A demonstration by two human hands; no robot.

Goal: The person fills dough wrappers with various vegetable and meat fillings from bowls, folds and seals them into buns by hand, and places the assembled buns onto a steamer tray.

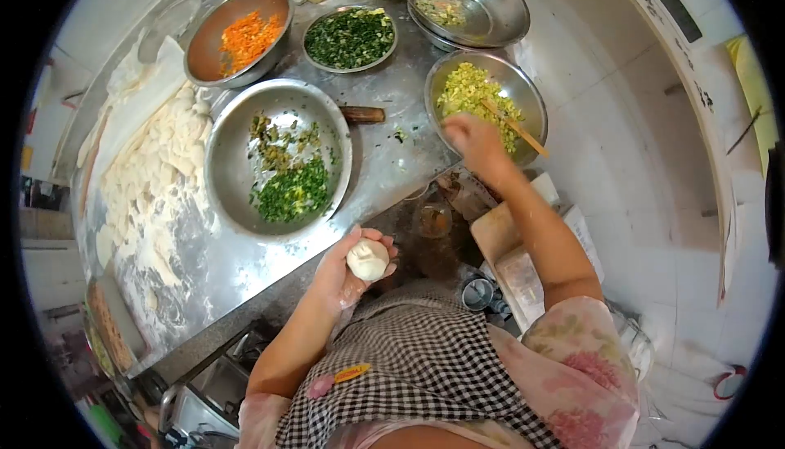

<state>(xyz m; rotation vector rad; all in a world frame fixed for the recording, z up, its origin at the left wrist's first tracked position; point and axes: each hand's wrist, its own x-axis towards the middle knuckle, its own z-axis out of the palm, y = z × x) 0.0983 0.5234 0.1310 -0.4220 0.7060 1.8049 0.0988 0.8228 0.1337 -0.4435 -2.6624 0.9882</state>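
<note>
My left hand (334,273) cups a round white dough bun (368,260), its fingers curled around the sides and the gathered top facing up. My right hand (474,140) is over the near left rim of a metal bowl (530,93) of chopped yellow-green filling (474,89). Its fingers are curled closed, and whatever they may hold is hidden. Beside that hand, a flat wooden stick (523,136) leans in the filling with its end past the rim. A large steel bowl (225,154) near my left hand holds chopped greens (292,193) and a darker olive-coloured filling (282,145).
Flattened dough pieces (159,150) lie on the floured left of the metal table (384,167). Bowls of chopped carrot (249,42) and dark greens (350,38) stand farther back. Stacked metal bowls (495,7) are at back right. A short wooden rod (364,114) touches the large bowl.
</note>
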